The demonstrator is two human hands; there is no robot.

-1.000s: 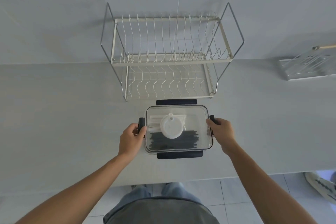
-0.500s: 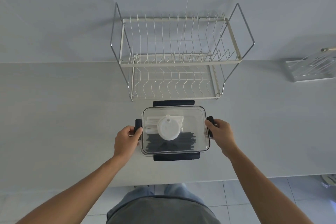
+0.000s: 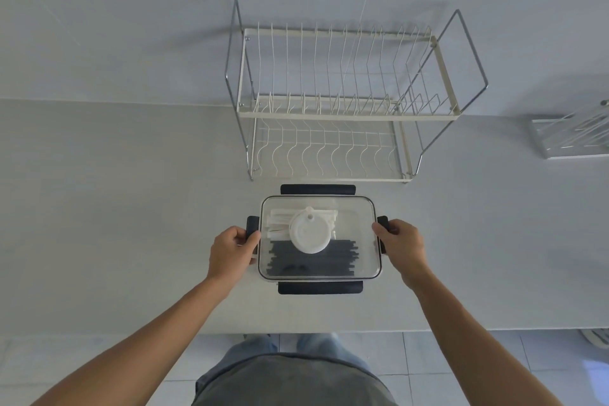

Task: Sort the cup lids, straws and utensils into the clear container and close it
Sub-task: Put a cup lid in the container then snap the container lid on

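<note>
The clear container (image 3: 357,227) sits on the white counter with its transparent lid on top. Inside lie a stack of white cup lids (image 3: 309,234), white utensils (image 3: 280,222) at the back left and several black straws (image 3: 313,260) along the front. My left hand (image 3: 232,252) grips the black side latch (image 3: 252,227) on the left. My right hand (image 3: 402,244) grips the black latch (image 3: 383,222) on the right. The front latch (image 3: 320,287) and back latch (image 3: 318,189) stick out flat.
A two-tier wire dish rack (image 3: 346,115) stands just behind the container against the wall. A smaller metal rack (image 3: 570,135) sits at the far right. The counter's front edge runs just below the container, with tiled floor beneath.
Both hands stay on the side latches of the container. The view has shifted slightly, so the rack and container sit a little further right in the frame.
</note>
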